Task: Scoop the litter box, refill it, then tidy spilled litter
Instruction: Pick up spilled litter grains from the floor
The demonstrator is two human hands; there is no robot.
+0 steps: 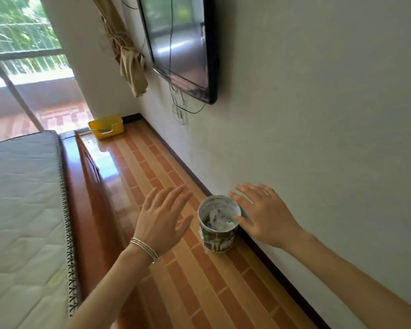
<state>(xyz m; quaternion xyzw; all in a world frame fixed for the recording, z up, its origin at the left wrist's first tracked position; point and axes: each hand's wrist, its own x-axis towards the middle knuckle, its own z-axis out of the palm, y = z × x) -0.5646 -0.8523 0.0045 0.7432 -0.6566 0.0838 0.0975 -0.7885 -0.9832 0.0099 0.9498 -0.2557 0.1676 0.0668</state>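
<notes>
While both hands are held out over the floor (199,293), nothing is gripped. The left hand (163,218) is seen palm down with fingers straight and spread wide; thin bangles (144,249) are worn at its wrist. The right hand (263,214) is likewise splayed flat, fingers straight.

A round open tub (218,222) with pale contents is stood upright between the two thumbs. The right thumb is placed at the tub's rim; actual contact cannot be told. A strip of bare tile is left between the left thumb and the tub's wall.

Right fingertips are pointed along the wall (318,115), just above the dark skirting board (282,276), so little room is left on that side. Beyond the left little finger the wooden bed frame (90,198) edge is run, with the mattress (22,198) past it.

A floor lane is kept open ahead of the fingertips, between bed frame and skirting. The yellow litter box (106,127) is found well beyond the fingertips, at the far end of that lane in the corner by the window (22,43). A wall-mounted TV (180,43) is hung above.
</notes>
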